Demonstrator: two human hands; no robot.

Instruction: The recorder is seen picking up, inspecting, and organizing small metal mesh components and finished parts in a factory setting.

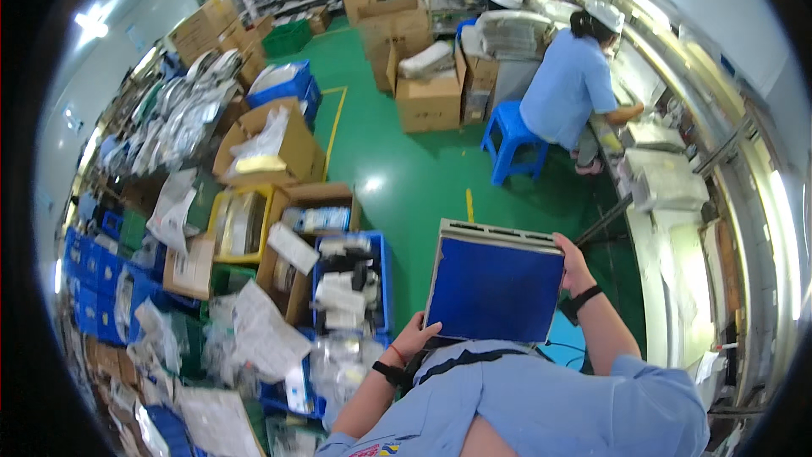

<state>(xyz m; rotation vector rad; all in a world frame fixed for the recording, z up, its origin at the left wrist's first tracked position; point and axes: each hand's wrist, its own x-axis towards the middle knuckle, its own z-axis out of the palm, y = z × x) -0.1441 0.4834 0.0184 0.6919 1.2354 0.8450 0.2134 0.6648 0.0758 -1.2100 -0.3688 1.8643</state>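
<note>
A co-worker [565,83] sits on a blue stool [512,140] at the edge of the workbench [670,245], while a blue crate [386,288] of mixed parts crowds the left. Left hand [415,336] and right hand [576,266], fingers partly hidden beneath, clamp a flat case [495,289] against the wearer's light-blue shirt [541,393], its face deep blue, far edge pale and slotted.

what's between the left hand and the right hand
In the head view, the blue-faced panel lies between them, held by the left hand and right hand.
</note>
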